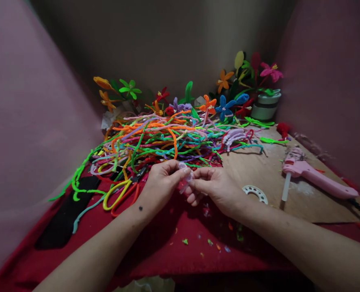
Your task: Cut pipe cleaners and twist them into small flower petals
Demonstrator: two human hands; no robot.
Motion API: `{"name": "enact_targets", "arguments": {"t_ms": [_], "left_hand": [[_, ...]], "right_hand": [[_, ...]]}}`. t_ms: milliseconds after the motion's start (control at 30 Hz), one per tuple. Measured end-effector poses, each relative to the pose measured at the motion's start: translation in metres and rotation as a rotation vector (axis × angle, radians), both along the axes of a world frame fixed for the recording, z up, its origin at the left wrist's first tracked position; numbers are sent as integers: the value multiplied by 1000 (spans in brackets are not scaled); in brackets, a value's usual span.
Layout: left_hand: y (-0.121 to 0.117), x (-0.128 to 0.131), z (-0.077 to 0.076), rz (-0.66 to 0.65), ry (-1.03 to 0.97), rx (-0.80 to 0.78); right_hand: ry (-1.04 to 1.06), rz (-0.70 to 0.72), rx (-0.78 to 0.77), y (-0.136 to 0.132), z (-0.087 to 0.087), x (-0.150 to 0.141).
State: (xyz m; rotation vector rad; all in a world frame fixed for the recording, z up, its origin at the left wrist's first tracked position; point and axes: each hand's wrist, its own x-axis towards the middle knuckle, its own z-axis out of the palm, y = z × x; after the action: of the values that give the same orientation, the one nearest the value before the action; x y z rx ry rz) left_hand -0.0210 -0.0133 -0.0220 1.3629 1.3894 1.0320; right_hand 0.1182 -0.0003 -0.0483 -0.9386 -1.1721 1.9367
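Note:
My left hand [163, 180] and my right hand [213, 186] meet over the red cloth [167, 239], fingers pinched together on a small lilac pipe-cleaner piece [186, 173] bent into a loop. Both hands grip it from either side. Just behind them lies a big tangled heap of coloured pipe cleaners [164, 140]. Scissors with red and yellow handles [123, 194] lie to the left of my left hand.
A pink glue gun [313, 176] rests on a brown board [274, 170] at the right, beside a white ring piece [255, 192]. Finished pipe-cleaner flowers [225, 105] stand along the back wall, some in a white pot [266, 106]. Small scraps dot the cloth.

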Motion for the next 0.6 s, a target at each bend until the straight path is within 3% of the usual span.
{"name": "enact_targets", "arguments": {"t_ms": [167,333,600], "left_hand": [[3,-4,1,-114,5,-69],[4,-6,3,-143,43,-115],[1,2,4,-141,-22,-148]], "right_hand": [[46,-2,-60,1,-3,0],[44,13,-61,2,-4,-1],[-219,-41,195,0,-3,1]]}}
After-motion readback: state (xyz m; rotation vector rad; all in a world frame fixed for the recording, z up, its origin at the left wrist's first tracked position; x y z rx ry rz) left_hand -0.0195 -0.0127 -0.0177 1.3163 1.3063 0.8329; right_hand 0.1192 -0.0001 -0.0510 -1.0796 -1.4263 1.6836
